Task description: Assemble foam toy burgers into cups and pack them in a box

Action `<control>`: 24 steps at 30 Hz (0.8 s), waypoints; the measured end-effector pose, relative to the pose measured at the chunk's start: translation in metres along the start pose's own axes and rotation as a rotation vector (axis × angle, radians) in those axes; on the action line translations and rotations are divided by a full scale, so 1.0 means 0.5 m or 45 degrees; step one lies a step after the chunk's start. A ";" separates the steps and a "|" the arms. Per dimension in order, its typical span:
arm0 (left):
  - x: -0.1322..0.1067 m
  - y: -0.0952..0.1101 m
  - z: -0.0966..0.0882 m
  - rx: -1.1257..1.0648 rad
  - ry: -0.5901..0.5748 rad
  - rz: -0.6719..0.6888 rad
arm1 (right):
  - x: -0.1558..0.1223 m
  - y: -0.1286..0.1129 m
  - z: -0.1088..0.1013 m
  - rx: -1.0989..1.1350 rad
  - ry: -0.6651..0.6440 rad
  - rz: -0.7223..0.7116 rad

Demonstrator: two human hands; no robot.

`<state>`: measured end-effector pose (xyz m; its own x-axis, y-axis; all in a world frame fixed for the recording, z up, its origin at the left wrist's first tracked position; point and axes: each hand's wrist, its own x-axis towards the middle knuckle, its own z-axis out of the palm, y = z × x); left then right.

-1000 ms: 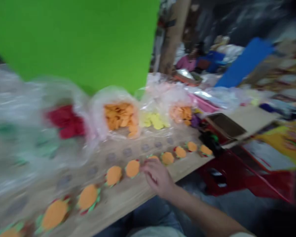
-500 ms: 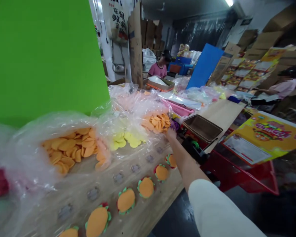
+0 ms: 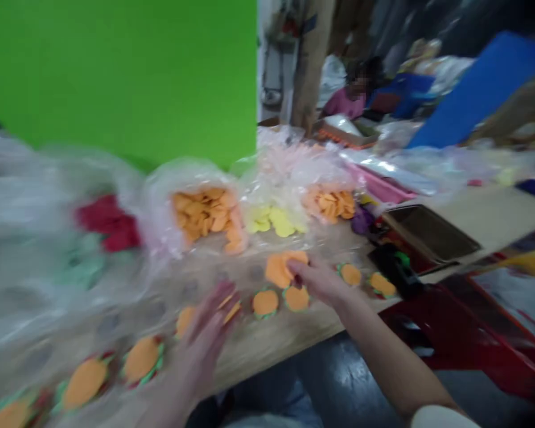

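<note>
Right hand [image 3: 323,282] half-curled, fingertips on orange discs [image 3: 280,267] at center of frame; blur hides whether we grip them. Left hand [image 3: 196,339] open, fingers spread, thin orange bits [image 3: 232,312] at fingertips, hold unclear. Burger-shaped pieces [image 3: 265,303] in row on wooden bench [image 3: 249,351]. Clear plastic bag [image 3: 191,208] of orange discs behind. Green board [image 3: 116,77] upper left.

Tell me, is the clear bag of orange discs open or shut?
Open: the clear bag gapes at its front, and orange discs sit loose at the mouth.
</note>
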<state>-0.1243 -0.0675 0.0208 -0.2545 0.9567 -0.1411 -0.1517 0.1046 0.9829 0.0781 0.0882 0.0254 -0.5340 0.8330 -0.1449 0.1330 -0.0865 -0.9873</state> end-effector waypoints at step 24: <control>-0.268 -0.049 -0.383 -0.716 0.911 -0.113 | -0.013 0.003 0.728 0.354 -0.910 0.630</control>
<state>-0.2697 -0.2501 -0.0070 -0.7224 0.5353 -0.4378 -0.5944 -0.1573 0.7886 -0.2223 -0.1163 0.0012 -0.8717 0.1370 -0.4704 0.3282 -0.5497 -0.7682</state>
